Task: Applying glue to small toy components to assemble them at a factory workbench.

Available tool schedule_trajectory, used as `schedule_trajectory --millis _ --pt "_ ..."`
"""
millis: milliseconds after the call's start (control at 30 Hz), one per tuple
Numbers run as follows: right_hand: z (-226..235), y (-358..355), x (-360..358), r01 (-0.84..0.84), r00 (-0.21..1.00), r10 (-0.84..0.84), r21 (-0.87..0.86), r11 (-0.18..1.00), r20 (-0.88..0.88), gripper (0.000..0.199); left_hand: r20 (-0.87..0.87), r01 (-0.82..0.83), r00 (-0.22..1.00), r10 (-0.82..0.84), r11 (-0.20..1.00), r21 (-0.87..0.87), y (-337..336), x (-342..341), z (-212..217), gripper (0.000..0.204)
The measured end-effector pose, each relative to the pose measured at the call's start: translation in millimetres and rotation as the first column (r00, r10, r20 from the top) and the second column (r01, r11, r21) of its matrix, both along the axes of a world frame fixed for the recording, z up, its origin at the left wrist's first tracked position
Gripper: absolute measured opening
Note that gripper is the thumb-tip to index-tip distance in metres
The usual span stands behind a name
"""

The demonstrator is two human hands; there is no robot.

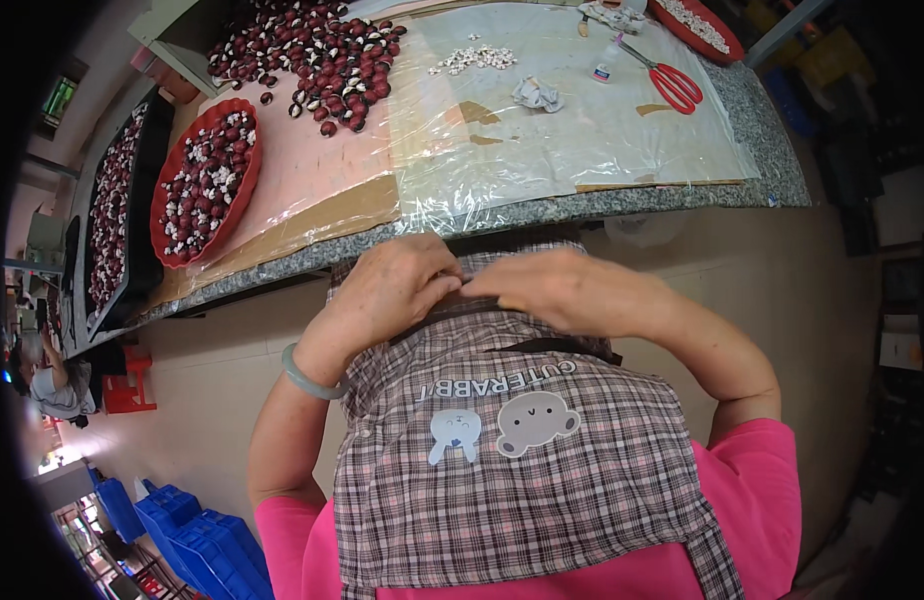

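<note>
The person's left hand (pixel 407 285) and right hand (pixel 567 288) are meeting fingertip to fingertip at the waist of the plaid apron (pixel 522 480). The left thumb and fingers are pinching close together, but whether they are gripping anything I cannot tell; the right hand is blurring, its fingers extending leftward, so its grip is not showing clearly either. The dark waist strap (pixel 472 311) is lying just on the body side of the meeting fingertips, neither hand being clearly nearer. Its long axis is running crosswise, slanting from near the left wrist up toward the right fingers. A second dark strip (pixel 554 346) is lying below the right hand, pointing to the right. The apron's own long axis is running from the chest toward the granite worktable (pixel 352 245)
</note>
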State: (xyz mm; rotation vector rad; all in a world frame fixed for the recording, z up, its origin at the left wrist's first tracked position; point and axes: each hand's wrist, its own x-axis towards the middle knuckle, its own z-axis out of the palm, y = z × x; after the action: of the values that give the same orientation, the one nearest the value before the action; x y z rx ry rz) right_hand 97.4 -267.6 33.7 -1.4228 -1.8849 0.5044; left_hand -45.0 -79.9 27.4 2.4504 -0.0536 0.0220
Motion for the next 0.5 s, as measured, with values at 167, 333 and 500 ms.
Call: schedule_trajectory --millis 167,333,500 --pt "28 -30 47 0.348 0.936 -0.341 -0.095 0.933 0.087 0.021 0.249 0.260 0.940 -0.234 0.962 -0.078 -38 40 -18 0.028" --pt "43 -33 57 0.345 0.938 -0.339 -0.099 0.933 0.071 0.022 0.038 0.543 0.836 -0.548 0.814 -0.208 -57 62 -54 0.040" --pt "46 -43 87 0.412 0.910 -0.408 -0.062 0.909 0.072 0.019 0.071 0.539 0.842 -0.535 0.841 -0.041 -51 55 -52 0.010"
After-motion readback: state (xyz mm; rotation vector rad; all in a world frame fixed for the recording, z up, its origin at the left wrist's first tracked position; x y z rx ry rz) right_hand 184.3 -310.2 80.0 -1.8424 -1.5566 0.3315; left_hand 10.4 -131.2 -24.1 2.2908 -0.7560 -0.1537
